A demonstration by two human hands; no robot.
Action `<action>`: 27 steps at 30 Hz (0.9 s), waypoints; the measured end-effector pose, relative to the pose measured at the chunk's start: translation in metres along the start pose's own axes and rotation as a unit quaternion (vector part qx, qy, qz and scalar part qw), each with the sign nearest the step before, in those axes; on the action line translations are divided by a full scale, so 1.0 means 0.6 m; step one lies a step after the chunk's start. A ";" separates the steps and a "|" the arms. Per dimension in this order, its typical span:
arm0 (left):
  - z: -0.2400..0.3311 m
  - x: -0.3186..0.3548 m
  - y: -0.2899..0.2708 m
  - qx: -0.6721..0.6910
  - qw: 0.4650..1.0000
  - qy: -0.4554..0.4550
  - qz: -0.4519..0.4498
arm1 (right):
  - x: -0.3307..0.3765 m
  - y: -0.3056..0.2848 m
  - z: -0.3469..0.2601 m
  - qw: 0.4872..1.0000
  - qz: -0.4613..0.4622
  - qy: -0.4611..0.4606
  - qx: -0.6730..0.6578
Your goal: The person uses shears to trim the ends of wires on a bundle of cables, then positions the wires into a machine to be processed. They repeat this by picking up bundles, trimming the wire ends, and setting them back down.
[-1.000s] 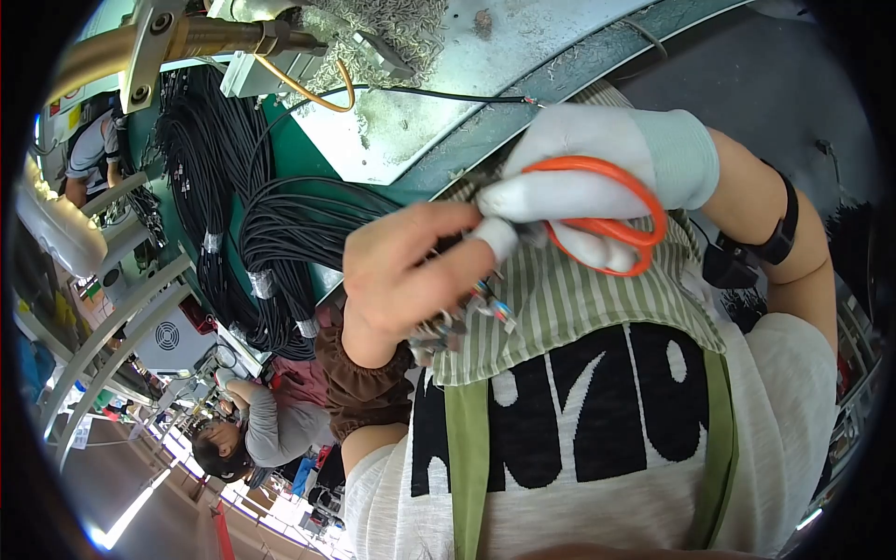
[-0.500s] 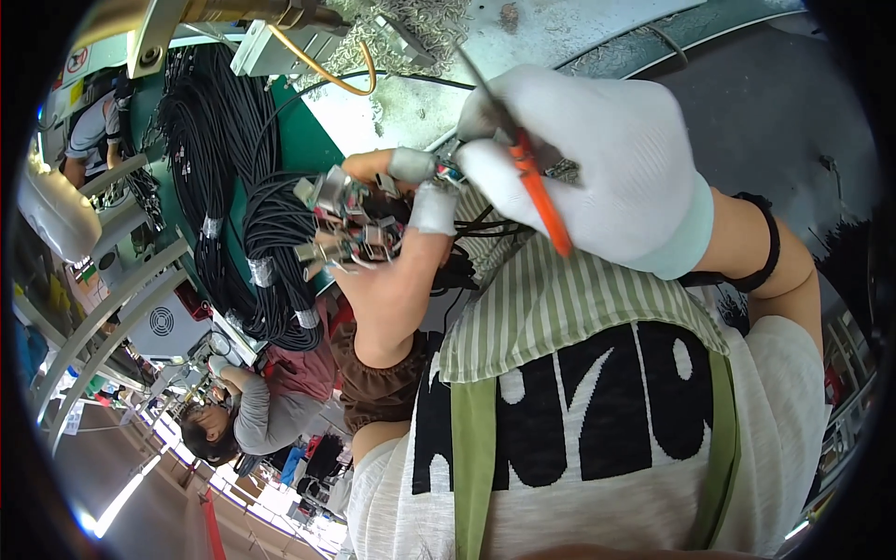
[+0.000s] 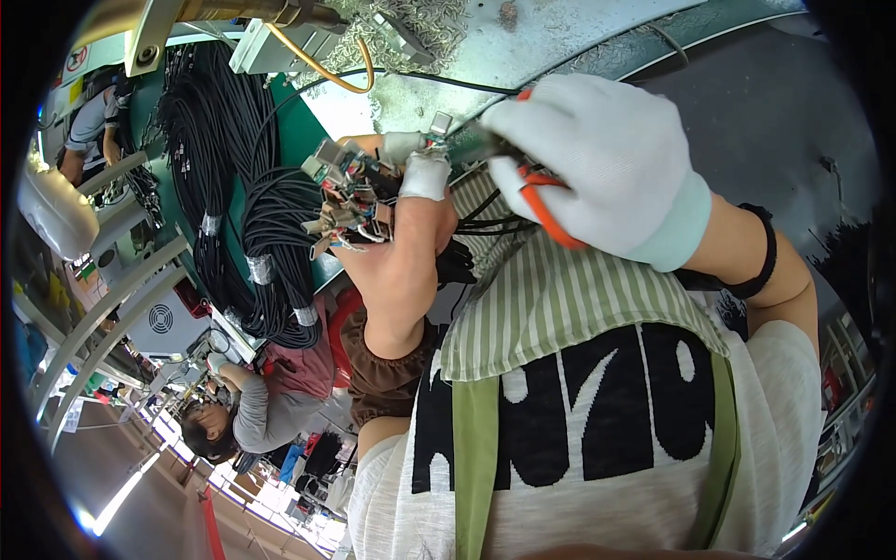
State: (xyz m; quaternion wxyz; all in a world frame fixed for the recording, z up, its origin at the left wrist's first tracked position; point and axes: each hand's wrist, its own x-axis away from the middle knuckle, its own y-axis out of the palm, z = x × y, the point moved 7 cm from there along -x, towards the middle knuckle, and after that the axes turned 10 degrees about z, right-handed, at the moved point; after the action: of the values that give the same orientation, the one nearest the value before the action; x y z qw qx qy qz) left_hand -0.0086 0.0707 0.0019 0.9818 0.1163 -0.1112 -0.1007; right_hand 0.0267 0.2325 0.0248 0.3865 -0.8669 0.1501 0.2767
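My left hand (image 3: pixel 401 271) has white covers on its thumb and fingertip. They pinch a small metal cable connector (image 3: pixel 441 124) with coloured wires at its base. More metal-tipped connectors (image 3: pixel 359 201) fan out across the same hand, and their black cables (image 3: pixel 490 226) run toward my lap. My right hand (image 3: pixel 602 173), in a white knit glove, is closed around an orange-handled hand tool (image 3: pixel 551 219). Its dark metal end is blurred beside the pinched connector, so I cannot tell its exact kind or whether it touches.
Thick coils of black cable (image 3: pixel 210 224) lie on the green bench to the left. Small metallic scraps (image 3: pixel 425 33) are strewn on the white surface at the top. A metal fixture (image 3: pixel 280 47) stands at the upper left. Two other people (image 3: pixel 271 411) work farther off.
The tool's tip has swung down from pointing upward to the connector in my left fingers. My left hand has turned slightly, and its fan of connectors has shifted.
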 end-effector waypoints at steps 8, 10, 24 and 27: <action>0.009 -0.002 0.013 -0.178 0.967 0.159 0.093 | 0.004 0.007 -0.001 0.993 -0.084 0.053 -0.065; 0.015 0.002 0.041 -0.266 0.934 0.235 -0.026 | -0.008 -0.007 0.005 0.987 -0.063 0.090 -0.116; -0.003 -0.013 0.001 0.077 0.996 -0.035 0.005 | -0.003 0.017 -0.015 1.000 0.012 0.005 0.004; -0.008 -0.008 0.009 0.027 0.999 -0.010 0.040 | 0.000 0.022 -0.012 1.000 -0.024 -0.004 -0.006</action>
State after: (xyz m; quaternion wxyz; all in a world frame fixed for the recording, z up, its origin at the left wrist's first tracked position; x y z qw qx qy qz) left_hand -0.0109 0.0781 -0.0021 0.9805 0.1367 -0.1283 -0.0592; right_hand 0.0233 0.2183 0.0210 0.3881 -0.8716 0.1260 0.2715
